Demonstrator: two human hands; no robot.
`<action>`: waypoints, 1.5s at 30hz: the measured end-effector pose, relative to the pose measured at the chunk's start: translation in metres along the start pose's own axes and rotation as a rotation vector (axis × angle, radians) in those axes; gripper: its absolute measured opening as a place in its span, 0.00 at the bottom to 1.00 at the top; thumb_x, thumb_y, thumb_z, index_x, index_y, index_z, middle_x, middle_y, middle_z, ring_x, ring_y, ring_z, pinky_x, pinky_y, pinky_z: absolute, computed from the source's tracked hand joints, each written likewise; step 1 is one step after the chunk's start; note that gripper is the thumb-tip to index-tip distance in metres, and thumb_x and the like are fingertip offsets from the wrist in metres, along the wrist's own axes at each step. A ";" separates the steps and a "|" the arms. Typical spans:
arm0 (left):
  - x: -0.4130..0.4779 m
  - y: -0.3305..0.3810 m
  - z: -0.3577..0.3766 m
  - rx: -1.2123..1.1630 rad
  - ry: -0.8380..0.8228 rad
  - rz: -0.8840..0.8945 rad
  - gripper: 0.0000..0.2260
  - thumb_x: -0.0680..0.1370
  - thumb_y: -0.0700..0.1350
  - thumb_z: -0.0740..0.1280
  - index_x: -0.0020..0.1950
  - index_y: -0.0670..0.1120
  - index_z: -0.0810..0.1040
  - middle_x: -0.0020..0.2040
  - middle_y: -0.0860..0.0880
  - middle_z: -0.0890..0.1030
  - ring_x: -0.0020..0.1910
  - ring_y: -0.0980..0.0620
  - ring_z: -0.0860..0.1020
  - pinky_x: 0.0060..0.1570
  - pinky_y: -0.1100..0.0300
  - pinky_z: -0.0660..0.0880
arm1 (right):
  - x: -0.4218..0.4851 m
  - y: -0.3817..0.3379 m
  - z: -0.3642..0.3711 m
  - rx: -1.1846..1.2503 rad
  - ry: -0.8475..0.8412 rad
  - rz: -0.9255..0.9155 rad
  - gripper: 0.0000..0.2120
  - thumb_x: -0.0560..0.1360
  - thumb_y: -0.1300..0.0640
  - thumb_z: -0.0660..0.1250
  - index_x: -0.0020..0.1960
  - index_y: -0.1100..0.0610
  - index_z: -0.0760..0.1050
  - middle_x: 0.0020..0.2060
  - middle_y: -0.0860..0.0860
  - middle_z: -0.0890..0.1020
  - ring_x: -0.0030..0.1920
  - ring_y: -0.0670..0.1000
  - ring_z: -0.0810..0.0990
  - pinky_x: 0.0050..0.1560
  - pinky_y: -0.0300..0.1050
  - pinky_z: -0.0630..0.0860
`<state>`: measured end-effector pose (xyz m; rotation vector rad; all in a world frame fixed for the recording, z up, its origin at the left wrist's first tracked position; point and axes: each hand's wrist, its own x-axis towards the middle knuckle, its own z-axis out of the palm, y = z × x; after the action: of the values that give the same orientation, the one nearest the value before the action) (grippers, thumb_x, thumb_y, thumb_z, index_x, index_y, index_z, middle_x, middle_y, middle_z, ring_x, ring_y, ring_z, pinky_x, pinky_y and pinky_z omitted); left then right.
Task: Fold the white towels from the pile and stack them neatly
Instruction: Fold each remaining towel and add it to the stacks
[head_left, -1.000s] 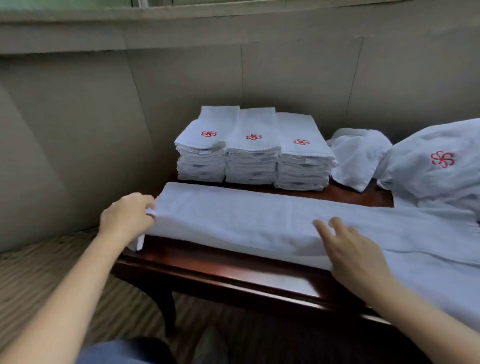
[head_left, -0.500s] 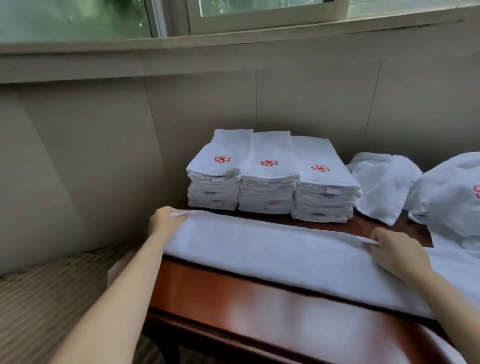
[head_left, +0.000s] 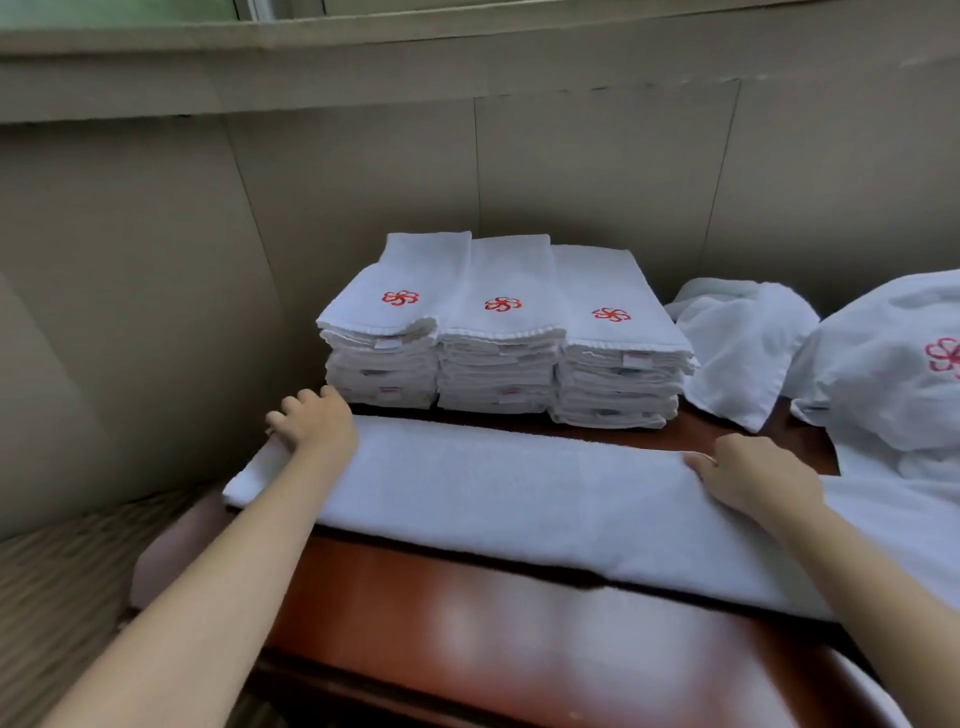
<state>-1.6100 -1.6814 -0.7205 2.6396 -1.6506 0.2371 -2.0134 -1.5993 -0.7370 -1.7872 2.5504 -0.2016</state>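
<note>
Towel (head_left: 519, 499), white and folded into a long band, is lying across the dark wooden table (head_left: 493, 639), its left end hanging just past the table's edge. Left hand (head_left: 317, 423) is resting flat on that left end, fingers straight and slightly spread, pressing the cloth without gripping it. Right hand (head_left: 753, 473) is sitting on the band's far edge further right, fingers bent with the tips touching the fold; whether it is pinching the cloth I cannot tell. Behind the band, three stacks of folded towels (head_left: 504, 332) are standing side by side, each topped with a red flower emblem. Right of them, unfolded towels (head_left: 743, 338) are lying in a loose pile
</note>
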 end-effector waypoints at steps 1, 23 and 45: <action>-0.012 0.016 -0.002 0.086 0.019 0.106 0.17 0.79 0.42 0.58 0.68 0.47 0.67 0.68 0.43 0.69 0.67 0.42 0.66 0.65 0.48 0.62 | -0.004 -0.003 0.000 -0.025 0.047 0.009 0.21 0.77 0.39 0.57 0.50 0.55 0.77 0.54 0.55 0.79 0.55 0.59 0.78 0.47 0.48 0.70; -0.127 0.084 0.006 -0.689 -0.101 0.847 0.08 0.79 0.41 0.64 0.53 0.51 0.81 0.55 0.50 0.80 0.55 0.48 0.77 0.59 0.51 0.71 | -0.118 0.074 -0.090 0.146 -0.484 -0.265 0.16 0.68 0.67 0.55 0.49 0.57 0.77 0.41 0.52 0.77 0.40 0.51 0.74 0.30 0.38 0.68; -0.117 0.114 -0.001 -0.305 0.162 0.883 0.11 0.82 0.41 0.54 0.50 0.50 0.76 0.48 0.53 0.79 0.45 0.50 0.74 0.47 0.58 0.61 | -0.107 0.134 -0.062 -0.162 -0.176 0.456 0.18 0.76 0.62 0.58 0.64 0.55 0.71 0.62 0.54 0.73 0.62 0.56 0.72 0.47 0.45 0.69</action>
<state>-1.7629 -1.6271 -0.7428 1.5004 -2.4250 0.1729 -2.1075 -1.4481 -0.6974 -1.1457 2.8131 0.1676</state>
